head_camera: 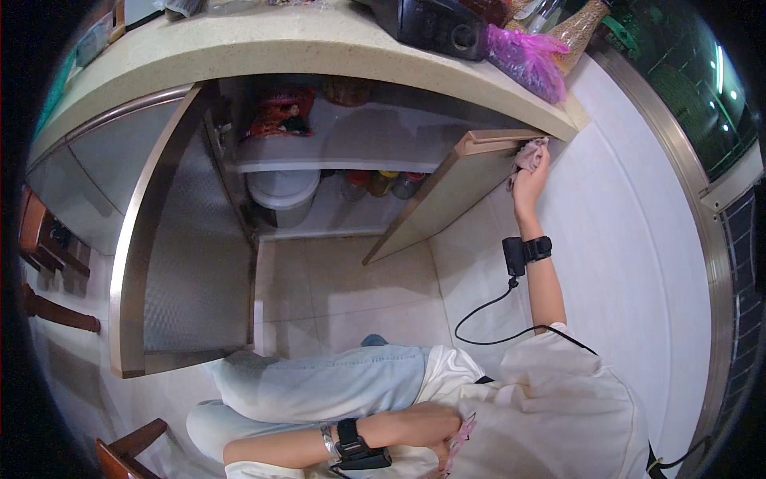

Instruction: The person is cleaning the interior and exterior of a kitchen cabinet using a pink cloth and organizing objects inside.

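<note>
My right hand (531, 188) holds a crumpled pinkish cloth (529, 157) against the outer top corner of the right cabinet door (443, 200), close under the countertop. Bent across my body, my left hand (428, 425) rests at the front of my light shirt; its fingertips are partly hidden, and I see nothing held in it. The left cabinet door (197, 251), with a textured panel and metal frame, stands swung out. Between the doors, the cabinet's white shelf (371, 158) bears a red packet (280, 114), with a white lidded bucket (285, 194) and several lidded jars (383, 184) below.
Overhead runs the stone countertop (287, 57), with a black appliance (434, 27) and a pink plastic bag (526, 60) near its right end. A white wall (622, 227) borders my right arm. Wooden stool legs (140, 440) stand at lower left. A black cable loops from my right wrist.
</note>
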{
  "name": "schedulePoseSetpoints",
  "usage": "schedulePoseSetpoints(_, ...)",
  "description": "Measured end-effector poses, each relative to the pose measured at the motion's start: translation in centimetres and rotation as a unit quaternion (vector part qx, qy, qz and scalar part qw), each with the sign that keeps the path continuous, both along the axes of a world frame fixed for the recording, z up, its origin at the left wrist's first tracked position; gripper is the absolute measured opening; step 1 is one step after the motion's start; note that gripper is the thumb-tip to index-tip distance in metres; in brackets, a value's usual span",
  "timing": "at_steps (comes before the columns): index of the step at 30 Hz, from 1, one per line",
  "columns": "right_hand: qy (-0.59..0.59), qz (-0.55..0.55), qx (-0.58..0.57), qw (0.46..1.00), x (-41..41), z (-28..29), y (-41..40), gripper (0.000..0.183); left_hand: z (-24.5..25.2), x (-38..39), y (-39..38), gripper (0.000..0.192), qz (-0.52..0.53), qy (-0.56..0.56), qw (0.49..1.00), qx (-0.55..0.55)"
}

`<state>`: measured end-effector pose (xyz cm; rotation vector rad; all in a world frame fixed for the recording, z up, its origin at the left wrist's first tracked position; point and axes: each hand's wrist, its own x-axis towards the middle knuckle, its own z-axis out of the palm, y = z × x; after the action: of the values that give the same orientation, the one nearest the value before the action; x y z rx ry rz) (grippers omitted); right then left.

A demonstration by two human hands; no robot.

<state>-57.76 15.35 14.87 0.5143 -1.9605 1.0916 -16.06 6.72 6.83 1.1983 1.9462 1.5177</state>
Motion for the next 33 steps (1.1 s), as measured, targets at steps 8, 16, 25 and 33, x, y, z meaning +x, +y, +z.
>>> schedulePoseSetpoints(8, 0.142, 0.12, 0.207, 0.96, 10.1, 0.5, -6.9, 0.059, 0.6, -0.5, -0.1, 0.042, 0.003, -0.048, 0.999, 0.008)
schedulePoseSetpoints(16, 0.091, 0.072, 0.201, 0.973, 6.7, 0.3, -4.6, 0.058, 1.5, -0.7, -0.3, 0.039, -0.011, -0.045, 0.999, -0.025)
schedulePoseSetpoints(25, 0.037, 0.057, 0.093, 0.993, 1.4, 0.4, -1.0, 0.07, 1.6, 0.0, -1.1, 0.037, -0.006, -0.042, 0.999, 0.034)
schedulePoseSetpoints(33, 0.045, 0.106, 0.169, 0.979, 5.9, -0.9, -4.4, 0.072, 1.7, -0.1, -1.2, 0.04, 0.011, -0.072, 0.995, 0.07)
